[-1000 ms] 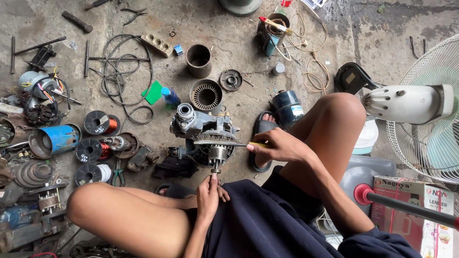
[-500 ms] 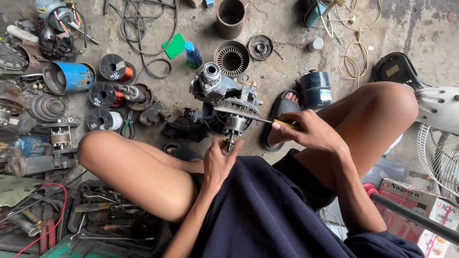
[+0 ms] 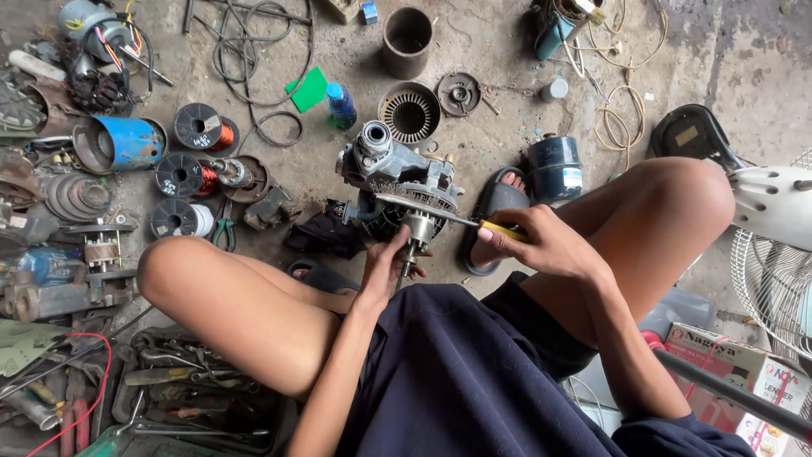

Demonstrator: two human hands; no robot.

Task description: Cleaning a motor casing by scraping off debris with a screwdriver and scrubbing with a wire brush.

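Note:
A grey metal fan motor (image 3: 397,182) stands on the concrete floor between my knees, its shaft pointing toward me. My left hand (image 3: 391,264) grips the motor's shaft and lower housing. My right hand (image 3: 537,241) is closed on a yellow-handled screwdriver (image 3: 448,217), whose blade lies across the motor's finned body with its tip at the left side. A black cloth (image 3: 326,233) lies just left of the motor.
Copper wire spools (image 3: 203,129), a blue cylinder (image 3: 127,142), a ribbed stator ring (image 3: 409,112), a dark pipe section (image 3: 407,41), a green card (image 3: 308,89) and cables litter the floor. A tool tray (image 3: 194,398) sits lower left. A white fan (image 3: 774,245) stands right.
The view has shifted down and left, bringing the tool tray into sight. Both hands stay on the motor and the screwdriver, with the blade still across the motor.

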